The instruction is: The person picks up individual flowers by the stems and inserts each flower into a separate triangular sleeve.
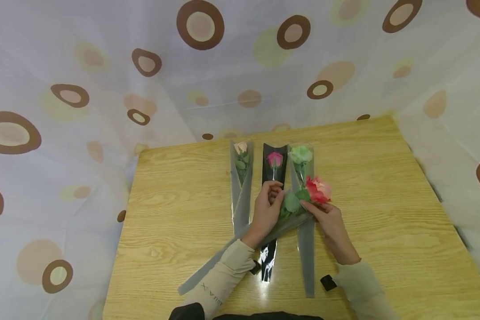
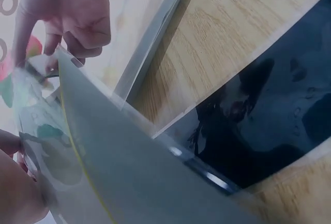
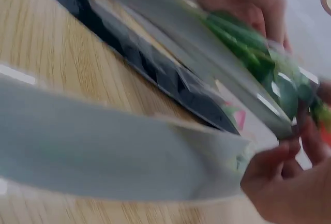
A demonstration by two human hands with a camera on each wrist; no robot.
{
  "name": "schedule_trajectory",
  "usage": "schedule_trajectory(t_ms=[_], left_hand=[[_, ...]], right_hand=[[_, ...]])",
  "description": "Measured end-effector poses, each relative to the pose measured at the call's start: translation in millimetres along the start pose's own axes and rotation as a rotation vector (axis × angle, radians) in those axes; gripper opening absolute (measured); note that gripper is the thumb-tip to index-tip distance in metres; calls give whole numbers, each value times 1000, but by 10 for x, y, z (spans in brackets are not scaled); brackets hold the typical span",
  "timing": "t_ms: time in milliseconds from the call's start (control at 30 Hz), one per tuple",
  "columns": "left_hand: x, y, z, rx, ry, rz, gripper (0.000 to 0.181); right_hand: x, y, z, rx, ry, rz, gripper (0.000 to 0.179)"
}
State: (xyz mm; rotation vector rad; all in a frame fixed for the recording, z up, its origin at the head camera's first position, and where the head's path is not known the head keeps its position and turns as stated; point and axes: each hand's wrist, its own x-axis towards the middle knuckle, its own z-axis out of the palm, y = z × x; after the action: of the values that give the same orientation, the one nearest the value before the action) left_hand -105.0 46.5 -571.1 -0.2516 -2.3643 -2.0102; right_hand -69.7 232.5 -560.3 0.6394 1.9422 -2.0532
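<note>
A red-pink artificial rose with green leaves lies in a clear-and-grey flower sleeve, slanting across the other wrapped flowers. My left hand, fingers curled, holds the sleeve's upper left edge. Just below the bloom, my right hand pinches the sleeve's mouth. In the right wrist view the right hand's fingertips grip the film's rim, and the left hand is behind the leaves. The left wrist view shows the right hand at the film edge, with the left hand partly cut off.
Beneath lie a peach rose in a grey sleeve, a magenta rose in a black sleeve and a pale green flower in a grey sleeve. The wooden table meets a dotted cloth. Small black objects lie near both sleeve cuffs.
</note>
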Motion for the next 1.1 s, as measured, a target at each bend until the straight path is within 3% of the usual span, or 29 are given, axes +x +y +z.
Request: schedule_trajectory(t_ms=[167,300,433,533,767,933,1100], left_hand=[[-2,-10,-27,-17,2,2,24],[-12,4,-55,-27,-4,5,26],[-27,29,-72,-24,-13,12,25],[-36,38,-78,-11,-24,22,25],[-55,27,-89,14,-52,40,26],[-62,23,-85,19,-63,23,25],[-73,20,-81,10,-74,2,24]], right_hand=[[16,18,-133,73,-213,-141,36],[71,36,-266,125,-452,-262,68],[131,25,-361,165,-592,-272,95],[160,4,-399,192,-615,-227,89],[196,-14,-413,137,-570,-117,57],[205,17,-402,119,-548,-39,50],[205,55,-405,102,-556,-24,47]])
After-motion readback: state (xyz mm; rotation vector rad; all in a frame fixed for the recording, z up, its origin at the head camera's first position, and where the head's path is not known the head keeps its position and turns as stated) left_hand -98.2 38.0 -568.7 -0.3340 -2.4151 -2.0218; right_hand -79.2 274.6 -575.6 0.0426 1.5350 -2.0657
